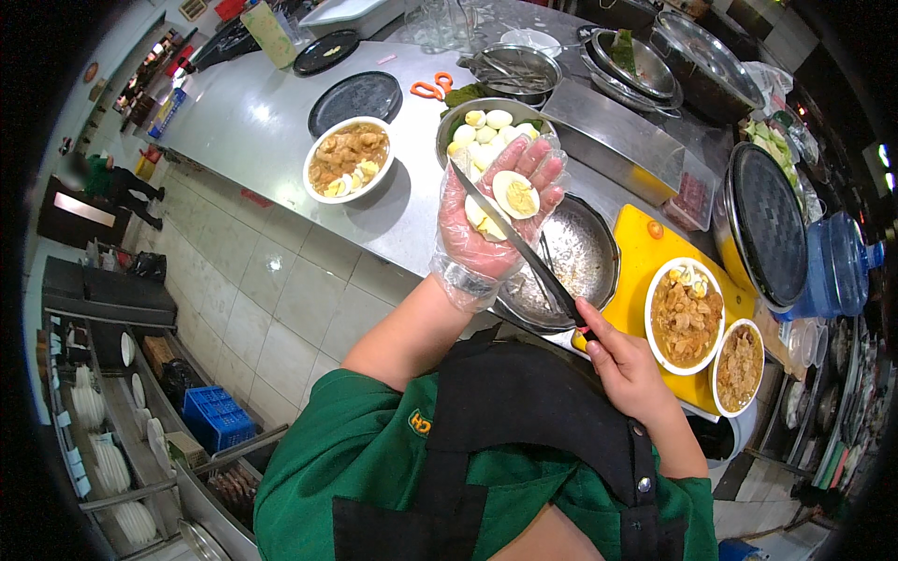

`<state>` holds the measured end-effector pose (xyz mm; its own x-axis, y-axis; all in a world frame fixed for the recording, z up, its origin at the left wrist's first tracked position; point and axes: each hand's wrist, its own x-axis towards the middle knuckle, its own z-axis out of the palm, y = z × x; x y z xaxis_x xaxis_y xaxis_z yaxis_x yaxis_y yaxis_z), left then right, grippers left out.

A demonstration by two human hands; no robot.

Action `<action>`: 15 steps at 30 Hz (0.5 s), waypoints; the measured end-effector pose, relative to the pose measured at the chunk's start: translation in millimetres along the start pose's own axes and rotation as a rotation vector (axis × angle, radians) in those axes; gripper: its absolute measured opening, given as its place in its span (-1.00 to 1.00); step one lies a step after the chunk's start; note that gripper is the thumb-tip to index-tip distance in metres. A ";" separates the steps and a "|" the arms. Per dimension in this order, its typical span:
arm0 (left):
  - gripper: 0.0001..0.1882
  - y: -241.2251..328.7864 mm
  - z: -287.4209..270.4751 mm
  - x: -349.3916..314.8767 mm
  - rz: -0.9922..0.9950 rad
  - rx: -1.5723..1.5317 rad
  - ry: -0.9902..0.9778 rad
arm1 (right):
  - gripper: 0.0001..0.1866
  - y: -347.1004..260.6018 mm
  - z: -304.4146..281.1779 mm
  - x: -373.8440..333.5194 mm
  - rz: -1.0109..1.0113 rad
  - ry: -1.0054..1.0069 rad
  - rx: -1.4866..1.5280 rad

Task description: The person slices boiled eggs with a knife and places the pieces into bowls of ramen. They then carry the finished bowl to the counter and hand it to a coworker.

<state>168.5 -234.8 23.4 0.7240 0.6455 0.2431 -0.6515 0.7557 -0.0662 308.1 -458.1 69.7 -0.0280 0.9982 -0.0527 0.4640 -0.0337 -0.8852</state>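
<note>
On the palm of my left hand (458,227), in a see-through plastic glove, rest two halves of a boiled egg. One egg half (516,195) faces yolk up near the fingers; the other egg half (482,222) lies partly under the blade. My bare right hand (629,365) grips the dark handle of a knife (545,274), its blade slanting across the palm between the halves. Just beyond the gloved hand, a metal bowl (442,140) holds several peeled boiled eggs (499,119), partly hidden by the fingers. Below the knife sits a metal pan (599,229) with residue inside.
A white bowl of stew with egg pieces (351,150) stands left on the steel table (253,112). Two more stew bowls (687,318) (739,366) sit at the yellow cutting board (641,252). Orange-handled scissors (432,88), black plates (354,101) and a steel container (613,136) lie farther back.
</note>
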 end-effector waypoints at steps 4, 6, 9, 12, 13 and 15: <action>-0.21 1.2 2.4 0.2 0.007 0.018 0.027 | -0.45 2.2 3.5 2.5 -0.023 0.016 -0.031; -0.24 1.2 3.4 -0.6 0.025 0.048 0.055 | -0.44 2.6 6.2 3.6 -0.089 0.052 -0.055; -0.27 1.1 3.8 -1.8 0.035 0.041 0.091 | -0.41 2.6 7.6 3.9 -0.041 0.023 -0.056; -0.28 0.2 2.1 -2.4 0.033 0.011 0.069 | -0.39 2.8 9.7 4.1 -0.027 -0.001 -0.063; -0.28 0.2 1.3 -2.8 0.030 -0.010 0.070 | -0.39 3.1 10.4 4.5 -0.017 -0.003 -0.066; -0.27 0.2 -0.8 -4.2 0.026 0.008 0.055 | -0.38 3.8 12.4 5.6 -0.010 -0.009 -0.079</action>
<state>165.5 -237.2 21.6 0.7179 0.6704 0.1875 -0.6722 0.7376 -0.0640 298.7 -453.3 60.3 -0.0405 0.9980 -0.0484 0.5324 -0.0194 -0.8463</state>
